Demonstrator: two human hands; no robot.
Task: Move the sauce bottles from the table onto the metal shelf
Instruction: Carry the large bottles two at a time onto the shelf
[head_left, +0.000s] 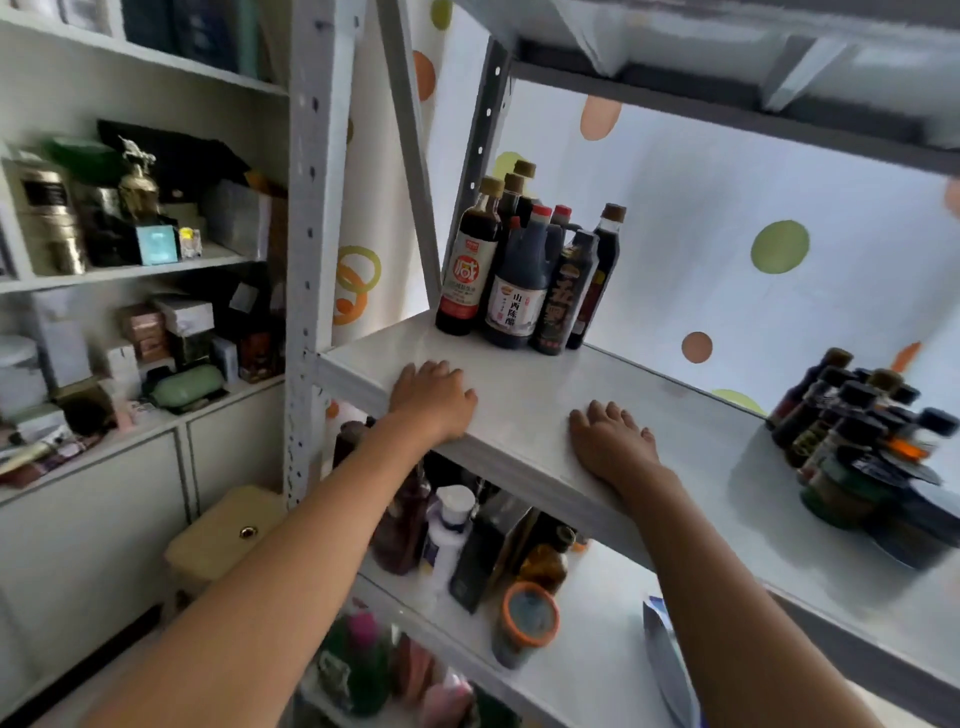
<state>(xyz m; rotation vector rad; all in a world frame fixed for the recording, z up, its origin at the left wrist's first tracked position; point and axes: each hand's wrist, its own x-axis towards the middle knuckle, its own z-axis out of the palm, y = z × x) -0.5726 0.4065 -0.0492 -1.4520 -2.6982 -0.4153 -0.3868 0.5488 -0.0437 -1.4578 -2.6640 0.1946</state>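
Several dark sauce bottles (524, 270) stand upright in a tight cluster at the back left of the white metal shelf (524, 384). A second cluster of dark bottles and jars (862, 431) stands at the shelf's right end. My left hand (434, 397) lies flat on the shelf's front left edge, fingers straight, holding nothing. About a hand's width to its right, my right hand (613, 441) rests palm down on the shelf board, fingers spread and empty. Both hands are in front of the left cluster and apart from it. No table is in view.
The lower shelf (597, 613) holds more bottles, a carton and an orange-rimmed jar (527, 621). A perforated grey upright (306, 208) and a diagonal brace (410, 145) frame the left side. A white cabinet (130, 312) full of boxes stands left; another shelf hangs overhead.
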